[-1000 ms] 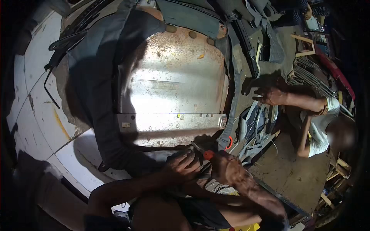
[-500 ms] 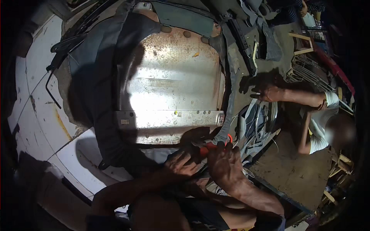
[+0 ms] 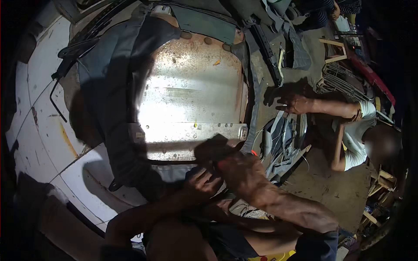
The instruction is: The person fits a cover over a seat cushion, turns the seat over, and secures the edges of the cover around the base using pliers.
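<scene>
A seat with grey fabric (image 3: pixel 119 87) around a worn metal pan (image 3: pixel 196 102) lies in front of me. My right hand (image 3: pixel 239 172) is closed at its near edge, on a red-handled tool (image 3: pixel 254 153) that looks like pliers. The hand covers most of the tool, and only bits of red show. Beside it on the left, my left hand (image 3: pixel 204 182) has its fingers bent together against the cover's near edge. Whatever those fingers pinch is in shadow, though the fabric lies right there.
A co-worker's outstretched arm (image 3: pixel 326 106) reaches in from the right. Below that arm lie grey strips and wires (image 3: pixel 285 141), next to a brown board (image 3: pixel 331 195). A black rail (image 3: pixel 265 50) lies beyond the seat, and white tiles (image 3: pixel 48 143) cover the left floor.
My right hand has turned over and moved slightly left and up onto the seat's near edge, hiding most of the red handle. My left hand stays almost in place. The view shifts slightly.
</scene>
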A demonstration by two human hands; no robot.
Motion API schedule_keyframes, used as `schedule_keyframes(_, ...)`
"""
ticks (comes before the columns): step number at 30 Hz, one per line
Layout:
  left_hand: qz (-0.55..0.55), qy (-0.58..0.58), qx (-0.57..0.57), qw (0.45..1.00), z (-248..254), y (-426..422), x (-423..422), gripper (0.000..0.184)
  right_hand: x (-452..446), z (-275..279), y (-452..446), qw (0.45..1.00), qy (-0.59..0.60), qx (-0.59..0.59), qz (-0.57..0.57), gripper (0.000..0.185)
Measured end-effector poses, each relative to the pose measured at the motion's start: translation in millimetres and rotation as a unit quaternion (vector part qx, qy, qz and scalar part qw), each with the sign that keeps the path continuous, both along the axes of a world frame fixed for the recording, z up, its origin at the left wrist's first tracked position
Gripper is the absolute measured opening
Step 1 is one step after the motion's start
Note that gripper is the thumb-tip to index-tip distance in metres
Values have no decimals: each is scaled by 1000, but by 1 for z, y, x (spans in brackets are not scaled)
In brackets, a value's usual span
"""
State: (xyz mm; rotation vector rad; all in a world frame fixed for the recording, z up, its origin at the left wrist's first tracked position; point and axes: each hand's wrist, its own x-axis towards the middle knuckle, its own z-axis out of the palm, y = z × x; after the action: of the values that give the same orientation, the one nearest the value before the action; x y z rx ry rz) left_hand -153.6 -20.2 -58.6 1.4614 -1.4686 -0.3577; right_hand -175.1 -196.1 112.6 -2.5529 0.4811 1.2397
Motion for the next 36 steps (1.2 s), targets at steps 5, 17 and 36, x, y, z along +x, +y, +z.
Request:
schedule_keyframes(5,54,-163,-18,985,31,-19,27,26,-78,4,10,992,-106,-63,-2,33)
schedule_keyframes(17,-107,-104,42,988,38,-18,36,24,-134,-59,47,942,-176,-8,-285,46)
schedule_keyframes(36,9,-31,145,989,68,-90,81,12,-140,-60,27,906,-290,82,-297,25)
